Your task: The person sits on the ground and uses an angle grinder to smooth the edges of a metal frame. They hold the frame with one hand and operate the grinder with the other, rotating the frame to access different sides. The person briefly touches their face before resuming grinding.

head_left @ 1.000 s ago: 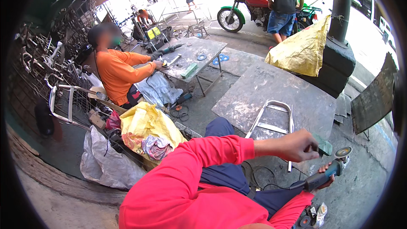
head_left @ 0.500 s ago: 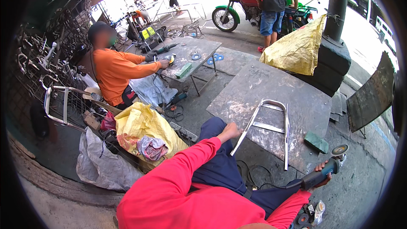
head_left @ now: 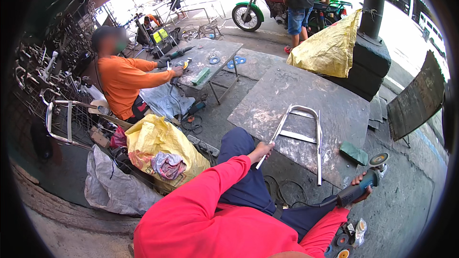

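Observation:
A shiny U-shaped metal tube frame with two flat crossbars lies on a worn metal-topped low table, its open legs toward me. My left hand is closed around the left leg close to its free end, which sticks out past the table edge. Off the table's near right corner, my right hand grips an angle grinder by its blue-green and dark body. The grinder's round disc points away from me. Beside the frame, a green block rests at the table's right edge.
A co-worker in an orange top works at another table on the left. A yellow sack and a grey sack stand at my left. Discs lie on the ground at lower right. A dark post rises behind.
My left hand has moved onto the frame's left leg and closed on it. My right hand still holds the grinder. The whole view has shifted slightly.

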Demonstrator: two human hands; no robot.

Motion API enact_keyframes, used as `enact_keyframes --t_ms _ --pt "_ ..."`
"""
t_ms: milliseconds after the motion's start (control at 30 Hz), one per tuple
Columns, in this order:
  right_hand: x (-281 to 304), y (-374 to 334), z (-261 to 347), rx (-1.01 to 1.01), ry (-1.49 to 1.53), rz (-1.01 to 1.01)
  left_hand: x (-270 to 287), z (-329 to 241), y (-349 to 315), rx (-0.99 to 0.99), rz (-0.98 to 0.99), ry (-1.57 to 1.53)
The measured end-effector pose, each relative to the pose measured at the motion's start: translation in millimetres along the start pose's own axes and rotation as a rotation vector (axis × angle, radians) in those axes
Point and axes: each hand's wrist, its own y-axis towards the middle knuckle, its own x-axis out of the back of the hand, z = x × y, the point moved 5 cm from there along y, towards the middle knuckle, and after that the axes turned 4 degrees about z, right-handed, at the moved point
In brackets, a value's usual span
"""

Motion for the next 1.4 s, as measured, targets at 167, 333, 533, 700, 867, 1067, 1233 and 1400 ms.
enact_keyframes --t_ms 167,333,533,700,867,1067,1233,1400 --pt "-3 1 1 0.002 -0.032 0.010 5 -51 -23 -0.149 -0.113 0.169" --pt "-2 -4 -1 0.030 -0.018 -0.118 2 -131 -59 -0.290 -0.117 0.460" --pt "-12 -4 -5 0.044 -0.040 -0.153 -28 -193 -127 -0.456 -0.175 0.701" --pt "-16 0 -5 0.046 -0.034 -0.150 -41 -224 -173 -0.681 -0.377 1.102" --pt "-14 -2 -6 0.056 -0.094 -0.189 -50 -233 -184 -0.849 -0.372 1.219" --pt "-21 -1 -8 0.066 -0.072 -0.225 -64 -217 -177 -0.741 -0.302 1.318" --pt "-22 -1 -7 0.082 -0.070 -0.253 -77 -208 -182 -0.787 -0.293 1.266" --pt "-21 0 -9 0.049 -0.040 -0.228 -83 -207 -185 -0.699 -0.247 1.320"
